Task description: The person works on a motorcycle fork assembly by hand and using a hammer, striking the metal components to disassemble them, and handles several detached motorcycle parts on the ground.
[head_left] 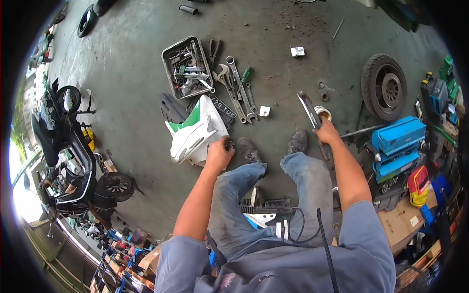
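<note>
My left hand point(220, 155) is closed beside the lower right edge of a white and green motorcycle fairing panel point(199, 133). Something small and dark shows at its fingers, too unclear to name. My right hand point(326, 132) is closed around a long, narrow dark and silver part point(309, 111), which slants up past the fingers. Right by that hand is a small white tub point(323, 113) with brownish stuff inside; whether the fingers touch it I cannot tell. A dark plastic panel point(172, 108) and a number plate point(223, 110) lie next to the fairing.
A metal tray of tools point(166, 57) lies ahead, with wrenches point(233, 68) and a green-handled screwdriver point(247, 74) beside it. To the right are a wheel point(383, 88) and a blue toolbox point(399, 136). A black scooter point(73, 146) stands left. My shoes point(250, 149) are close in front.
</note>
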Tool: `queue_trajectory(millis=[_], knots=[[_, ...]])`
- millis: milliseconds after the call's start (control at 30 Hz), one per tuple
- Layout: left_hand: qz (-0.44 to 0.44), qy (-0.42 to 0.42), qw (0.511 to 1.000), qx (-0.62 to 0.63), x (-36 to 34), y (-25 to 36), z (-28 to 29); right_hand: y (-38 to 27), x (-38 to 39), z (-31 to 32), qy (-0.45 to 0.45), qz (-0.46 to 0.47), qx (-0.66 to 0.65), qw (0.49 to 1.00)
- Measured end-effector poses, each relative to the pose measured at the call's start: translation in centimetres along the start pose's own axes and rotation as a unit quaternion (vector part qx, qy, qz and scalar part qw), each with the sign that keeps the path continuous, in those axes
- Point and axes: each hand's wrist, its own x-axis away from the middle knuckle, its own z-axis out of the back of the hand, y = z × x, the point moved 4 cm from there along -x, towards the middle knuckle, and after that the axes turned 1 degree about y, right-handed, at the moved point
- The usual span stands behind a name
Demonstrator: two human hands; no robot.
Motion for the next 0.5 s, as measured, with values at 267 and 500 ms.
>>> queue_trajectory(millis=[267, 500], knots=[[-0.060, -0.029, 0.998, 0.008, -13.3, -0.9, -11.9, -6.1, -13.5, -2.8, 0.068, 0.081, -0.026, 0.994], [-0.155, -0.024, 0.987, -0.039, -23.4, -0.8, -16.2, -4.3, -17.4, -2.2, 0.167, 0.166, 0.061, 0.970]])
